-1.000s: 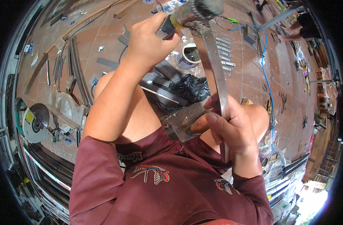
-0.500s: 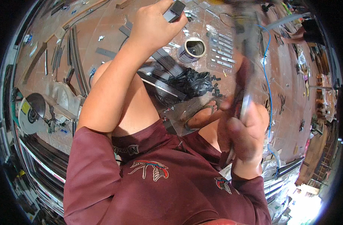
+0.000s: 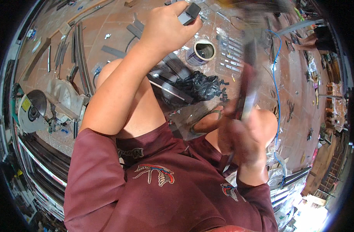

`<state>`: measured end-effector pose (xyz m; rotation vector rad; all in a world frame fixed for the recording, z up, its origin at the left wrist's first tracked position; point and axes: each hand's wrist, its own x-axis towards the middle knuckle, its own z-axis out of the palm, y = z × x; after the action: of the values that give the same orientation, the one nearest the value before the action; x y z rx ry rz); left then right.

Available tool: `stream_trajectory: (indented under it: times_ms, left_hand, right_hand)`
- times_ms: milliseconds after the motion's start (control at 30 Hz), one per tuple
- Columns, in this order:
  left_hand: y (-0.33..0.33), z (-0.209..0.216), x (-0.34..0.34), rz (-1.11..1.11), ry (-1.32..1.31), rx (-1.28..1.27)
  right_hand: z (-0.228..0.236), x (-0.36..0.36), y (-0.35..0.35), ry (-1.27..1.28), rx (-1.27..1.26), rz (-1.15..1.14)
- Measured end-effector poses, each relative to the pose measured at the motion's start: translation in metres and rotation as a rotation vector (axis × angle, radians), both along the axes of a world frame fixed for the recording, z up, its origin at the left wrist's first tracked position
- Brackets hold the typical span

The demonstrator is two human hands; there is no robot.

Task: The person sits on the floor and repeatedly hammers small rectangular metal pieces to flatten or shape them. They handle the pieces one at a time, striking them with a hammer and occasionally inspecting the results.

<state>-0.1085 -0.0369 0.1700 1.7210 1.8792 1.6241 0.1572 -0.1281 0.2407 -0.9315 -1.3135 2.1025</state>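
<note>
My left hand (image 3: 167, 25), at the upper middle, is closed round a dark grey square bar (image 3: 189, 14) whose end has a black face. My right hand (image 3: 244, 133), near my right knee, is wrapped round a long dark tool (image 3: 249, 77). Motion smears the tool, so I cannot tell its kind; it reaches up from my fist toward the top edge, where a yellowish blur shows. Between my arms stand an open tin (image 3: 200, 52) and a crumpled black plastic bag (image 3: 202, 85). Small black pieces (image 3: 223, 92) lie beside the bag.
A cutting saw with a round blade (image 3: 33, 110) stands at the left, near long dark metal strips (image 3: 79, 62). Several pale strips (image 3: 232, 54) lie beyond the tin. A blue cable (image 3: 276, 77) runs along the floor at the right. A bare foot in a sandal (image 3: 206, 121) rests below the bag.
My left hand and its bar have shifted slightly right in the picture. My right hand still grips the blurred tool, which has changed its position a little.
</note>
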Motion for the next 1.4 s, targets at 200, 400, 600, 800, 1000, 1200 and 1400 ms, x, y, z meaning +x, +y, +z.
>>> stream_trajectory:
  times_ms: [200,400,600,800,1000,1200,1400]
  left_hand:
    - [0.001,-0.007,-0.006,0.064,0.128,0.007]
    - [0.006,-0.017,-0.006,0.120,0.227,0.107]
    - [0.002,-0.004,-0.009,0.097,-0.162,-0.095]
    - [0.003,0.002,-0.020,-0.268,-0.529,-0.104]
    - [-0.005,0.011,-0.026,-0.440,-0.867,-0.124]
    - [-0.008,0.015,-0.036,-0.573,-0.934,-0.161]
    - [-0.003,0.011,-0.036,-0.612,-0.936,-0.157]
  right_hand:
    - [0.008,-0.006,0.002,-0.050,0.096,0.051]
    - [0.016,-0.015,0.013,-0.302,0.145,0.162]
    - [-0.012,0.006,0.005,-0.090,0.030,-0.030]
    - [-0.052,0.019,0.008,-0.254,0.054,-0.061]
    - [-0.136,0.038,0.001,-0.471,-0.127,-0.003]
    - [-0.228,0.059,-0.030,-0.432,-0.069,-0.102]
    - [-0.267,0.045,-0.047,-0.847,0.052,0.275]
